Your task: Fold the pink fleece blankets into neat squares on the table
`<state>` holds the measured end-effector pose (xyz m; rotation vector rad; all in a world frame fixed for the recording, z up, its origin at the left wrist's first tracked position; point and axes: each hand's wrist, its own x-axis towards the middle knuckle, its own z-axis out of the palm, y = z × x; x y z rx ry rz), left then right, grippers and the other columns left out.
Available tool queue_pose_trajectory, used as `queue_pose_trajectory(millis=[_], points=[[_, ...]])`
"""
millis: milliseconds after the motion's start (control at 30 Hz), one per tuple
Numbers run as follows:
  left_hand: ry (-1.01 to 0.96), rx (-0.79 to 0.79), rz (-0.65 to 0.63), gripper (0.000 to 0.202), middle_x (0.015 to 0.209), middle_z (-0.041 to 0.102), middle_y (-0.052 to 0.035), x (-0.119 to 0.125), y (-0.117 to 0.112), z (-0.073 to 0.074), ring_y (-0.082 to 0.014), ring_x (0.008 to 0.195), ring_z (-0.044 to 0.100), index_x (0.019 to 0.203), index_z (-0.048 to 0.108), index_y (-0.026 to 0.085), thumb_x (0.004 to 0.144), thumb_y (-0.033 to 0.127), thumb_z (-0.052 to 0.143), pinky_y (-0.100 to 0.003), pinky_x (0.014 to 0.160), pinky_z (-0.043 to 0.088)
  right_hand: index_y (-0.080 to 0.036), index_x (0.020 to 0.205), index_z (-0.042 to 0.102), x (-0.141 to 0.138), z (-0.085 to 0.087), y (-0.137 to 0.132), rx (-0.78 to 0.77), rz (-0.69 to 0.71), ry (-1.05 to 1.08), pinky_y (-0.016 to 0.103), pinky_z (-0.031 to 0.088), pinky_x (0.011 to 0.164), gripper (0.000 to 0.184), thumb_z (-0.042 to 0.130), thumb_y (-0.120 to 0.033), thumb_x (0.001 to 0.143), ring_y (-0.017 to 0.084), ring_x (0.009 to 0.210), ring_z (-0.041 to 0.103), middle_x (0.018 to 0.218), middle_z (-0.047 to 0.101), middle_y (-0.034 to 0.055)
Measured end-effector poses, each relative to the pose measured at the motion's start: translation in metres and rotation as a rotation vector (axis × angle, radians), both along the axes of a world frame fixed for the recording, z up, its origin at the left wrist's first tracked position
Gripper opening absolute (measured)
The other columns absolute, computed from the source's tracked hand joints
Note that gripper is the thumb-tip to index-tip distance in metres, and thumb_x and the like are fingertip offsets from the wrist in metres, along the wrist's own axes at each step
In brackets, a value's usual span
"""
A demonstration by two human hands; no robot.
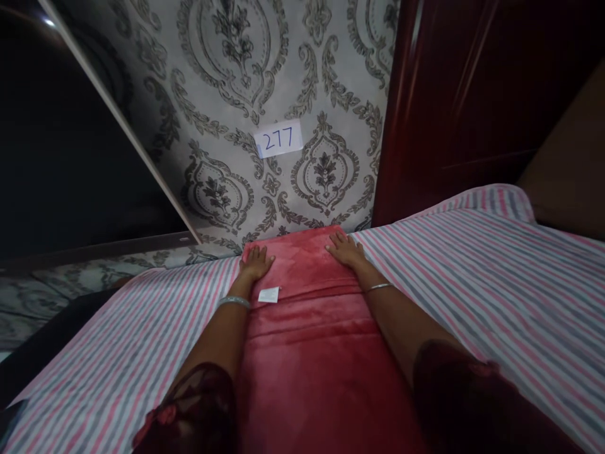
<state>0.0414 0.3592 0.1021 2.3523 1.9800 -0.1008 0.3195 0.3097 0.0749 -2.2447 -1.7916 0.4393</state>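
Note:
A red plush blanket [307, 340] lies folded in layers down the middle of a bed with a pink, grey and white striped sheet [496, 277]. My left hand [255, 260] lies flat on the blanket's far left corner, fingers stretched out. My right hand [345, 248] presses flat on the far right corner, fingers spread. A small white tag [268, 294] sticks out from a fold near my left wrist. Both wrists wear thin bangles.
The bed's far edge meets a wall with grey damask wallpaper [227, 126], which bears a white label reading 277 [278, 139]. A dark red wooden wardrobe [472, 94] stands at the right. A dark opening fills the left.

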Motion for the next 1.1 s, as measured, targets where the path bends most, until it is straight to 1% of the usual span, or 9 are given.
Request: queue_pose_trajectory(millis=[133,200,333,467,600,800,900,1000,1100], points=[[0.028,0.020,-0.039,0.059,0.155,0.038,-0.0192,0.008,-0.014,0.021,-0.0340,0.145,0.031,0.145,0.046,0.021,0.096,0.048,0.026,-0.067,0.112,0.021,-0.031,0.154,0.030,-0.010,0.016,-0.011,-0.004,0.002,-0.055,0.064,0.023,0.111,0.057,0.024,-0.046,0.100,0.033,0.149,0.014,0.164,0.018,0.0040],[0.026,0.035,-0.103,0.055,0.151,0.044,-0.0172,0.023,-0.031,0.025,-0.0320,0.143,0.035,0.141,0.050,0.022,0.097,0.045,0.027,-0.064,0.115,0.017,-0.029,0.151,0.037,-0.022,0.023,-0.024,0.021,0.076,-0.113,0.065,0.024,0.110,0.054,0.026,-0.039,0.099,0.034,0.148,0.017,0.162,0.026,0.0066],[-0.001,0.020,-0.370,0.058,0.162,0.027,-0.0043,0.057,-0.075,0.011,-0.0253,0.151,0.018,0.151,0.034,0.030,0.097,0.049,0.029,-0.059,0.119,0.004,-0.026,0.151,0.038,-0.050,0.019,-0.057,0.087,0.238,-0.189,0.060,0.023,0.113,0.054,0.029,-0.032,0.098,0.032,0.147,0.021,0.161,0.028,0.0076],[-0.018,-0.053,-0.383,0.064,0.165,0.013,-0.0059,0.069,-0.100,-0.009,-0.0267,0.152,0.010,0.156,0.022,0.025,0.098,0.051,0.017,-0.064,0.117,0.005,-0.027,0.153,0.035,-0.064,0.003,-0.081,0.120,0.224,-0.213,0.057,0.018,0.116,0.055,0.029,-0.035,0.099,0.030,0.148,0.020,0.162,0.024,0.0049],[-0.031,-0.082,-0.384,0.066,0.164,0.017,-0.0039,0.062,-0.096,-0.009,-0.0248,0.152,0.014,0.156,0.024,0.028,0.096,0.056,0.020,-0.058,0.119,0.009,-0.027,0.153,0.033,-0.063,-0.003,-0.086,0.141,0.231,-0.203,0.057,0.019,0.115,0.055,0.029,-0.035,0.099,0.029,0.149,0.019,0.163,0.024,0.0033],[-0.051,-0.040,-0.208,0.065,0.163,0.021,-0.0106,0.012,-0.082,0.000,-0.0303,0.151,0.017,0.152,0.035,0.024,0.094,0.053,0.034,-0.063,0.118,0.008,-0.028,0.153,0.034,-0.063,-0.005,-0.084,0.152,0.217,-0.221,0.056,0.019,0.116,0.055,0.027,-0.036,0.100,0.028,0.148,0.020,0.162,0.025,0.0028],[-0.088,0.000,-0.096,0.059,0.162,0.025,-0.0118,-0.016,-0.085,-0.001,-0.0309,0.149,0.020,0.151,0.036,0.022,0.096,0.046,0.035,-0.063,0.116,0.017,-0.027,0.153,0.035,-0.063,-0.008,-0.083,0.166,0.216,-0.230,0.056,0.019,0.115,0.055,0.027,-0.035,0.100,0.028,0.148,0.020,0.162,0.026,0.0031],[-0.153,0.120,0.001,0.051,0.161,0.028,-0.0114,-0.027,-0.097,-0.007,-0.0267,0.149,0.023,0.146,0.042,0.020,0.099,0.036,0.033,-0.050,0.116,0.028,-0.026,0.152,0.036,-0.062,-0.012,-0.082,0.173,0.228,-0.256,0.056,0.022,0.114,0.055,0.027,-0.034,0.099,0.029,0.147,0.023,0.161,0.028,0.0043],[-0.215,0.249,0.142,0.043,0.150,0.044,-0.0158,-0.027,-0.110,-0.014,-0.0245,0.137,0.043,0.135,0.053,0.016,0.099,0.027,0.032,-0.036,0.107,0.040,-0.025,0.151,0.039,-0.059,-0.020,-0.081,0.190,0.234,-0.310,0.057,0.027,0.111,0.054,0.026,-0.033,0.099,0.030,0.145,0.028,0.160,0.031,0.0065]])
